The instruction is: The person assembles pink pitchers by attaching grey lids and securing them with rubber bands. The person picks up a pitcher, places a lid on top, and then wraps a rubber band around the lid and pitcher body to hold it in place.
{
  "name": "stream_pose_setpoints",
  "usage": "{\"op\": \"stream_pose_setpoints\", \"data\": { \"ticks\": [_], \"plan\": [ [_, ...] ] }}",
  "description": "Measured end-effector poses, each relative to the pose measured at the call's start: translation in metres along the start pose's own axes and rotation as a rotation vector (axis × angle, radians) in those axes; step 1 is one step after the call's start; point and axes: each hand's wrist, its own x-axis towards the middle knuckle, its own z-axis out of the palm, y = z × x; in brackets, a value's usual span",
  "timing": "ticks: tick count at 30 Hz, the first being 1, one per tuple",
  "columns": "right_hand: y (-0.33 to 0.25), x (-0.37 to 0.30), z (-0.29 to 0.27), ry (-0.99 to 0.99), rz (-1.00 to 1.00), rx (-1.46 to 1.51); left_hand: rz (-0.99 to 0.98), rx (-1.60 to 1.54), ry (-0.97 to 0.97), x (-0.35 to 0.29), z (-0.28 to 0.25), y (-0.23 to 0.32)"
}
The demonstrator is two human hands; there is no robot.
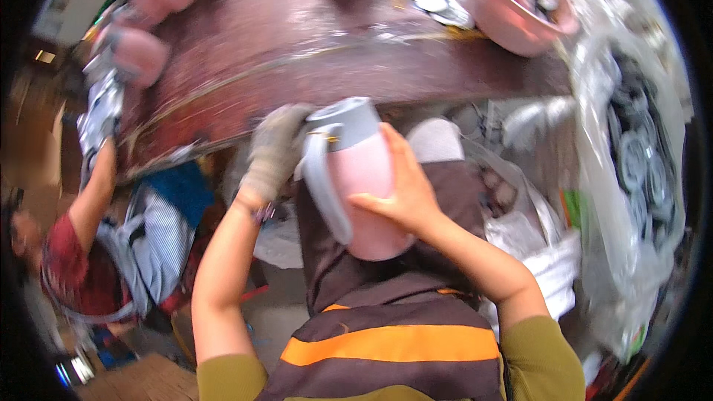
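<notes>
Over my lap is a pink jug (364, 171) with a grey collar at its top and a long grey handle (324, 189) on its left side. My bare right hand (405, 189) grips the jug's body from the right, thumb across the front. My left hand (275, 148), in a pale knitted glove, is at the upper left, against the collar and handle. Its fingertips are partly hidden behind the jug and blurred. A small yellowish piece (330, 137) shows where handle meets collar.
A dark red wooden table (297, 67) spans ahead, with pink jugs (137, 56) along its left side. Silvery discs (431, 1) and a pink basin (520, 22) lie to the right. A clear bag of grey parts (635, 156) stands at right. Another person (82, 252) works at left.
</notes>
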Motion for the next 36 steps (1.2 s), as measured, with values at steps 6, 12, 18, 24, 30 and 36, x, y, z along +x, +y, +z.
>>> {"op": "stream_pose_setpoints", "data": {
  "ticks": [6, 12, 18, 24, 30, 36],
  "plan": [
    [-0.012, -0.019, 0.002, 0.08, 0.171, -0.071, -0.705, -0.892, 0.02, -0.065, -0.043, 0.097],
    [0.033, -0.027, -0.05, 0.163, 0.055, 0.189, -0.775, -1.582, 0.108, -0.041, -0.046, 0.123],
    [0.254, -0.166, -0.096, -0.208, 0.927, -0.584, -0.634, -0.779, -0.406, -0.032, -0.073, 0.138],
    [0.292, -0.23, -0.088, -0.555, 1.216, -0.552, -0.661, -0.78, -0.42, -0.034, -0.053, 0.143],
    [0.324, -0.264, -0.084, -0.411, 1.125, -0.724, -0.563, -0.765, -0.478, -0.026, -0.048, 0.154],
    [0.167, -0.165, -0.132, 0.232, 0.798, -0.467, -0.525, -0.769, -0.456, -0.035, -0.041, 0.16]
  ]
}}
